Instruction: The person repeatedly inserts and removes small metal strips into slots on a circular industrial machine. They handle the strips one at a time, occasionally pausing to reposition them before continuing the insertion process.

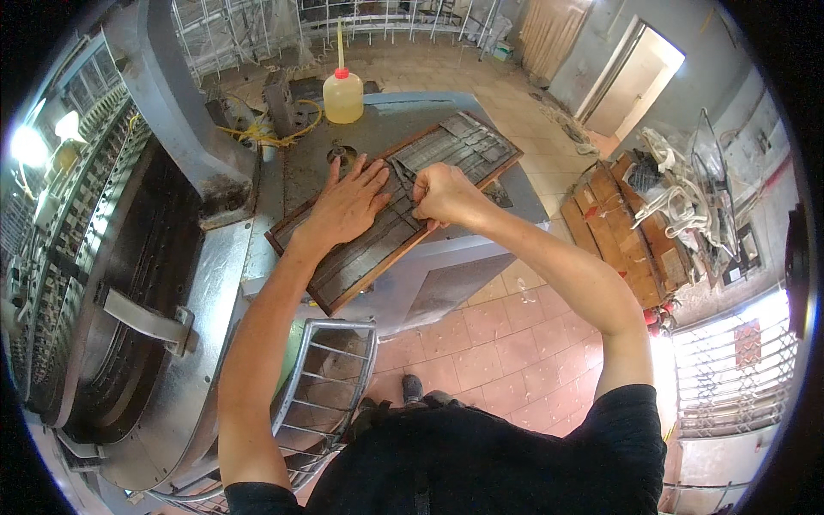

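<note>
A shallow wooden-framed tray [371, 281] lies slantwise on the grey machine top, its near edge reaching over the side. Rows of thin grey metal-looking strips [459, 144] fill it, and a few at the far right end sit unevenly. My left hand [348, 206] rests palm down on the strips near the tray's middle, fingers spread. Just right of it, my right hand [446, 196] is closed in a pinch over the strips by the near rim. Whatever its fingertips grip is hidden by the hand.
Behind the tray stands a clear squeeze bottle [343, 99] of yellowish liquid with a red cap. A large machine with a curved metal bed [206, 318] fills the left. A metal rack [322, 378] is below the tray; cardboard boxes [614, 227] stand at right.
</note>
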### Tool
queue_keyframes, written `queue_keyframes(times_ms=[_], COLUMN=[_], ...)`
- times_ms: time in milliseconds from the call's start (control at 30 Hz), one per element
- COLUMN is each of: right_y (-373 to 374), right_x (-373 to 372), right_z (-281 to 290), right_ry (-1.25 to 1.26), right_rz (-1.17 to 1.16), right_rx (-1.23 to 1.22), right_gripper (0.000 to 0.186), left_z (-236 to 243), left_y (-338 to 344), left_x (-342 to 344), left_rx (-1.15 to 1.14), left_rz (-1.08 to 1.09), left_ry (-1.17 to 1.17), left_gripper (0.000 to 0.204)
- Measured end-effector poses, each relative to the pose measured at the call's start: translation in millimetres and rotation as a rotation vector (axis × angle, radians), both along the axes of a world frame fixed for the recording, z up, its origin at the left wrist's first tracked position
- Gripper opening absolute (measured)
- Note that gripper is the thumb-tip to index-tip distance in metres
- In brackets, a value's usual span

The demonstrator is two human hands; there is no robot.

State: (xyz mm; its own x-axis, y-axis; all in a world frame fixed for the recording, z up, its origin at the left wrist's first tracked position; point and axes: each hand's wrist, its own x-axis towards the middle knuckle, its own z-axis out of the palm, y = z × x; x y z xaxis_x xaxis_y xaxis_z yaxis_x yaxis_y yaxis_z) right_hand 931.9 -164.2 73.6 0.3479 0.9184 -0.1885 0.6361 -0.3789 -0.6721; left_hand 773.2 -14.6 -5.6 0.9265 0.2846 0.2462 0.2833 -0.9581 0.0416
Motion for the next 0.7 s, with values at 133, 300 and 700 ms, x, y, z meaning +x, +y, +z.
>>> queue_keyframes(times_ms=[133, 300, 700], right_y=[3, 5, 3], right_x=[1, -1, 1], right_z=[0, -2, 0], right_ry=[0.126, 0.048, -0.003], right_rz=[-0.075, -0.052, 0.020], right_rx=[-0.021, -0.004, -0.021], right_gripper=[0.011, 0.013, 0.016], left_z=[3, 15, 41], left_y=[0, -9, -32], left_x=[1, 5, 23], left_rx=[-0.038, -0.061, -1.191], left_rz=[0.000, -0.040, 0.326], left_ry=[0.014, -0.377, -0.653], left_gripper=[0.053, 0.038, 0.014])
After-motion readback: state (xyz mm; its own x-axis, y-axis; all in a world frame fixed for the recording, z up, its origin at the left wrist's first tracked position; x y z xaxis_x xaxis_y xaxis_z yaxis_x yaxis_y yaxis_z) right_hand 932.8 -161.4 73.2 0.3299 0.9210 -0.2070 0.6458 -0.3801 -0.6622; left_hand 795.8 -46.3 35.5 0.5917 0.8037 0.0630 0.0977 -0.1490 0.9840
